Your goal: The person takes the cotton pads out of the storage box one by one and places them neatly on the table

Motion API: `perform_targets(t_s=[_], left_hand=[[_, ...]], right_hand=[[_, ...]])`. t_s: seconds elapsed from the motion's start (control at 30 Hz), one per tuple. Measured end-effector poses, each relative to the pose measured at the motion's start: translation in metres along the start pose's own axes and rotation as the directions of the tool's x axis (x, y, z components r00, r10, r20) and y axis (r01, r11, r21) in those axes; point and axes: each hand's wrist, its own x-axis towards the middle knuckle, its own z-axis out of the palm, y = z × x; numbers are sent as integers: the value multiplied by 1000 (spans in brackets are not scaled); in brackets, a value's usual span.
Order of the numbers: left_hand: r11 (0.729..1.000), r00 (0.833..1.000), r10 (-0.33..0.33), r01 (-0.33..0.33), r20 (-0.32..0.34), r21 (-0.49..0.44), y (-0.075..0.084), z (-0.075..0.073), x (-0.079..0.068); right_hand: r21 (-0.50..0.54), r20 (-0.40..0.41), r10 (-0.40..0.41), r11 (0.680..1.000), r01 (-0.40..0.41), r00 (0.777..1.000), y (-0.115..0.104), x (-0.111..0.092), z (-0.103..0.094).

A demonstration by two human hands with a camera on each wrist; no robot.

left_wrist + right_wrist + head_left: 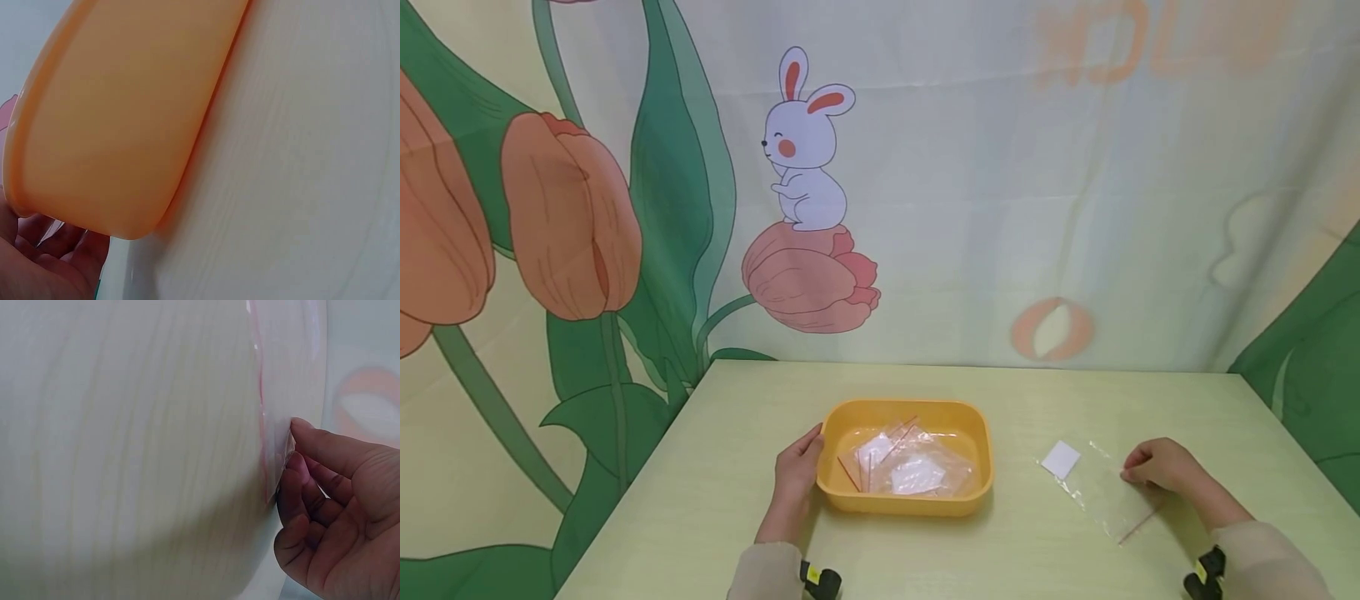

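Note:
A yellow plastic tray [906, 505] stands on the table, holding several clear zip bags [917, 475] with white square pieces in them. At its left end my left hand [797, 468] grips the rim; in the left wrist view the thumb is by the rim and the other fingers lie along the end wall. To the right of the tray, another clear zip bag [1093, 492] with a red seal strip has a small white square [1061, 459] at its far left corner. My right hand [1167, 465] pinches this bag's right edge between thumb and fingertips.
The pale wood-grain table [1022, 567] reaches back to a printed cloth backdrop [940, 208] with a rabbit and tulips. A small black wrist camera [1206, 575] sits below the right sleeve, another [822, 581] beside the left sleeve.

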Motion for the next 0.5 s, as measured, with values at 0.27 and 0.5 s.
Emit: perform_targets(t_s=[0.27,0.5], left_hand=[[1000,1000,-3,3,3,-14,0,1,0],[1000,1000,-10,10,-2,-9,0,1,0]], right_hand=[[-3,16,-2,1000,2,1000,-1,0,-2],[18,70,36,999,-37,997,-3,2,-7]])
